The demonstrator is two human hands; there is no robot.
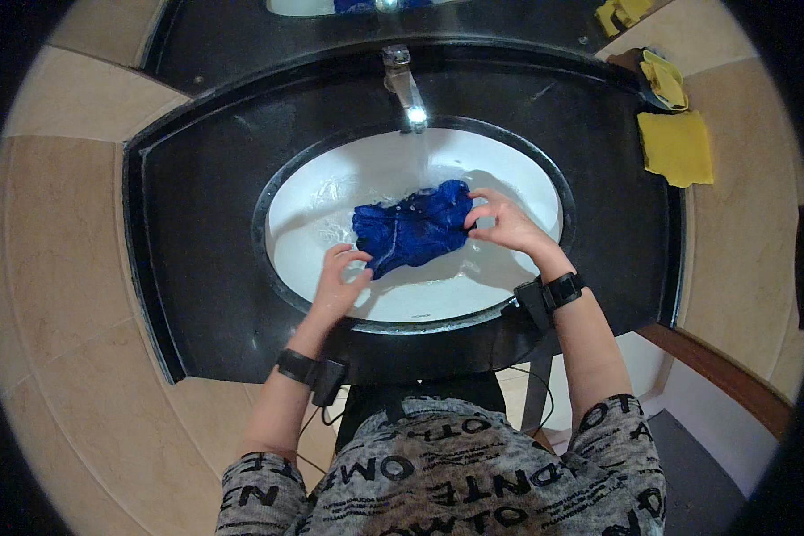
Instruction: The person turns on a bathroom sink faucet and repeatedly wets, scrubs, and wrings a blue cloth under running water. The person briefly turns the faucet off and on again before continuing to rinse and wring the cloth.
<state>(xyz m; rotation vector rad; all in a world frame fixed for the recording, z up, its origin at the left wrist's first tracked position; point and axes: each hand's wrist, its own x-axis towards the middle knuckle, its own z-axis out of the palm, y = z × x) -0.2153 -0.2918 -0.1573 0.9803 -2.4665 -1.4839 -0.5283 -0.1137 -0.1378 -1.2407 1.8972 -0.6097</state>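
A wet, dark blue cloth (412,228) lies spread and wrinkled in the white oval washbasin (509,285), over shallow rippling water. At its lower left corner, the fingertips and thumb of my left hand (340,281) hold the edge. My right hand (506,224) grips the cloth's right edge, its fingers spread along the side. Above the cloth, a chrome faucet (402,84) runs a thin stream into the basin, and light glares off its spout. Parts of the cloth's edges are hidden behind my fingertips.
The basin is set into a black countertop (201,248). On the right, a yellow cloth (677,147) hangs over the counter edge, below a small holder with a yellow sponge or cloth (663,80). Cabled black devices are strapped to both wrists. Tiled walls flank the counter.
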